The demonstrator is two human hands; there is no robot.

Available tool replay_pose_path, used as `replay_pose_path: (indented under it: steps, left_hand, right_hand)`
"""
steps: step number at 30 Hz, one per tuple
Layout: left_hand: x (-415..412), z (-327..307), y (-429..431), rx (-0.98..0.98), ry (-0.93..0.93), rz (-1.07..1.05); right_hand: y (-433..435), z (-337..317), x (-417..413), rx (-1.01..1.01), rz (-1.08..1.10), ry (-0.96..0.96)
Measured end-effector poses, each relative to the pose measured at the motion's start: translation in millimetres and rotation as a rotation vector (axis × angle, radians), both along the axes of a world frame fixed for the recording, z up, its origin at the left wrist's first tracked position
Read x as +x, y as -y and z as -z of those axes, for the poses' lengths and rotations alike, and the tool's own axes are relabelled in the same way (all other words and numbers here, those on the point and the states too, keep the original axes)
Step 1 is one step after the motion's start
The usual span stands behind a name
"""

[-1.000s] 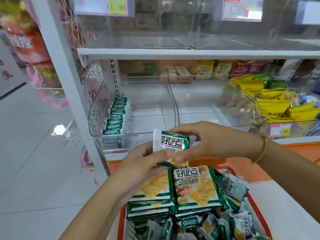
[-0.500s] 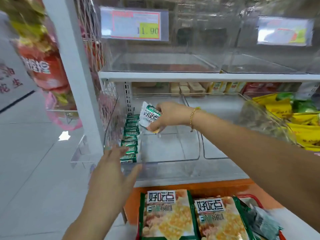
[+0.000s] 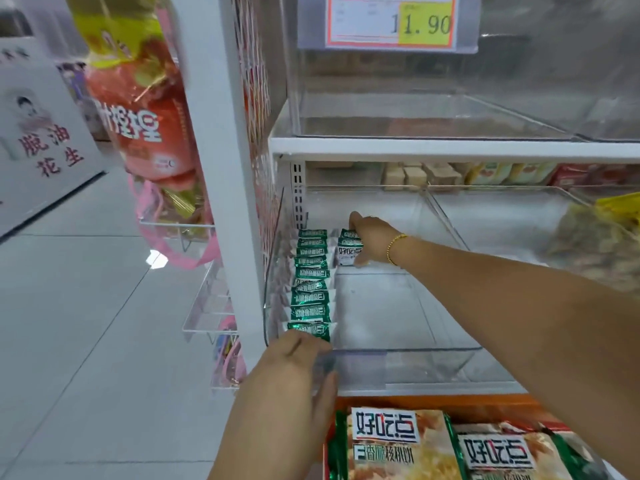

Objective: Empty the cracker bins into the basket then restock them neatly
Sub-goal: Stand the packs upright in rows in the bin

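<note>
Shows the restocking half of the task, judging by how bare the bins are. Catches the right hand (image 3: 370, 241) reaching to the back of the clear bin (image 3: 415, 348), fingers curled round a small clutch of cracker packets (image 3: 349, 250), standing them upright just beside the far end of the first row (image 3: 311, 285). Places the left hand (image 3: 294, 362) at the bin's front lip, fingers fairly straight and draped over the rim, against the nearest packet of that row as far as can be told, holding nothing. Leaves most of the bin floor bare to the right of the row, and likewise the upper bin (image 3: 433, 116) under the price tag (image 3: 391, 22). Keeps large cracker bags (image 3: 391, 445) at the lower edge of view, beneath the bin. Calls next, in all likelihood, for releasing the clutch without toppling it, then fetching more packets and building a second row forward, edges in line with the first.
</note>
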State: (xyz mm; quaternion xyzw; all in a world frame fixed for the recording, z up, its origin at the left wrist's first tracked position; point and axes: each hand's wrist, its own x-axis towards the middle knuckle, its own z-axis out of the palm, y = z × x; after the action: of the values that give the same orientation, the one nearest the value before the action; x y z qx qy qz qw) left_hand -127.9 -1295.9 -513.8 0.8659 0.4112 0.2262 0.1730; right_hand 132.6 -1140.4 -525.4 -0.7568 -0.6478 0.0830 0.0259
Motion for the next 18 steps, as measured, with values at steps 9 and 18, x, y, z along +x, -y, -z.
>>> replay_pose_path:
  steps: [9,18]
  left_hand:
    - [1,4,5,0.032,-0.025,0.025]
    - [1,2,13,0.036,-0.055,-0.01]
  right_hand:
    - [0,9,1,0.148,-0.11,0.329]
    - [9,6,0,0.161,-0.039,0.093]
